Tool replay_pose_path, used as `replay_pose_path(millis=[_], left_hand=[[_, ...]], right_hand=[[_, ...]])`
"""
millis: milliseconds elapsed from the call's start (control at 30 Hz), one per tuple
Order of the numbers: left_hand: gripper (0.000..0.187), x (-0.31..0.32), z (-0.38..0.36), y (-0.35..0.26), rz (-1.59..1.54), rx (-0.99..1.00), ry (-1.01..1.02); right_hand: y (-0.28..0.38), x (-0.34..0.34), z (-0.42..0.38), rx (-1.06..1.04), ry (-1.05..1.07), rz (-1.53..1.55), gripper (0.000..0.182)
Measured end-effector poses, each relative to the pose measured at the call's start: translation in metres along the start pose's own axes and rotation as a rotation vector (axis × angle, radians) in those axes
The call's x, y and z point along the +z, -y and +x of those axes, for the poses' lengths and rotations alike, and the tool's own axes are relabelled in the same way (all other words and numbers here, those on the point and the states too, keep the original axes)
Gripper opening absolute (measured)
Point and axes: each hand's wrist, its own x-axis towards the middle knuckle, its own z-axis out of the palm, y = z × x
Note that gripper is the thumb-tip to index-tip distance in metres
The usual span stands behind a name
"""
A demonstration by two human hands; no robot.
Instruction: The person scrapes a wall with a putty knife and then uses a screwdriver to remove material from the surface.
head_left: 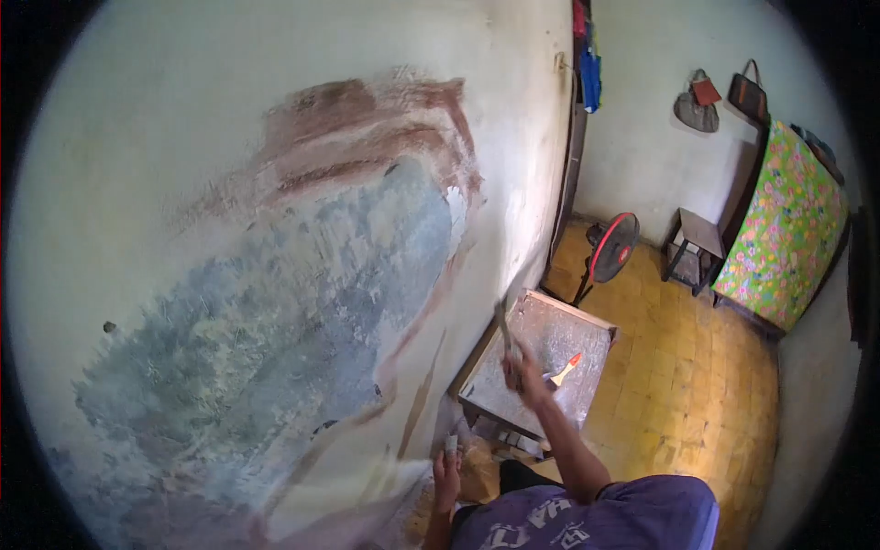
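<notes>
While the wall (275,275) is faced, a scraper (503,328) is gripped in the right hand (519,369) above the table (587,385), beside the wall; a small block (451,444) is clutched by the left hand (446,469) near the wall's base.

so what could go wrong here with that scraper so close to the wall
1. The right hand grips a scraper raised beside the wall; a slip could gouge sound plaster beyond the stripped patch.
2. Loosened flakes may drop onto the small table and the brush lying on it.
3. The left hand rests low against the wall, holding something small, below the work area, so debris or a dropped tool might hit it.
</notes>
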Motion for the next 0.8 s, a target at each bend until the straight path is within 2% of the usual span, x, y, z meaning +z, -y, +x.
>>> replay_pose_path(millis=[67,133,167,267,367,467,500,600,633,733,800], left_hand=[[0.029,-0.005,-0.015,-0.007,0.384,0.193,-0.055],[0.037,-0.018,-0.018,-0.012,0.399,0.198,-0.027],[0.037,-0.029,-0.018,0.004,0.184,0.006,-0.091],[0.033,-0.046,-0.028,0.015,0.306,0.261,-0.174],[0.028,-0.058,-0.032,0.019,0.417,0.181,-0.240],[0.034,-0.055,-0.032,0.000,0.264,-0.004,-0.273],[0.035,-0.049,-0.031,-0.005,0.228,0.008,-0.276],[0.036,-0.034,-0.025,-0.009,0.178,0.033,-0.287],[0.036,-0.031,-0.021,-0.006,0.199,0.039,-0.296],[0.030,-0.021,-0.015,-0.001,0.217,0.048,-0.333],[0.028,-0.016,-0.014,-0.005,0.194,0.023,-0.347]], right_hand=[[-0.060,-0.023,-0.029,0.281,-0.087,0.070,0.053],[-0.052,-0.015,-0.061,0.397,-0.078,0.106,0.055],[-0.045,-0.010,-0.066,0.453,-0.073,0.127,0.056],[-0.057,-0.022,-0.039,0.255,0.044,-0.061,0.060],[0.016,0.013,-0.009,-0.073,0.091,-0.401,0.055],[0.074,0.037,0.027,-0.427,0.041,-0.532,0.049],[0.084,0.037,0.039,-0.559,0.027,-0.596,0.045],[0.102,0.040,0.062,-0.729,-0.032,-0.504,0.043],[0.121,0.046,0.048,-0.536,-0.053,-0.447,0.039],[0.122,0.043,0.053,-0.363,-0.067,-0.329,0.036],[0.119,0.049,0.062,-0.552,-0.098,-0.344,0.032]])
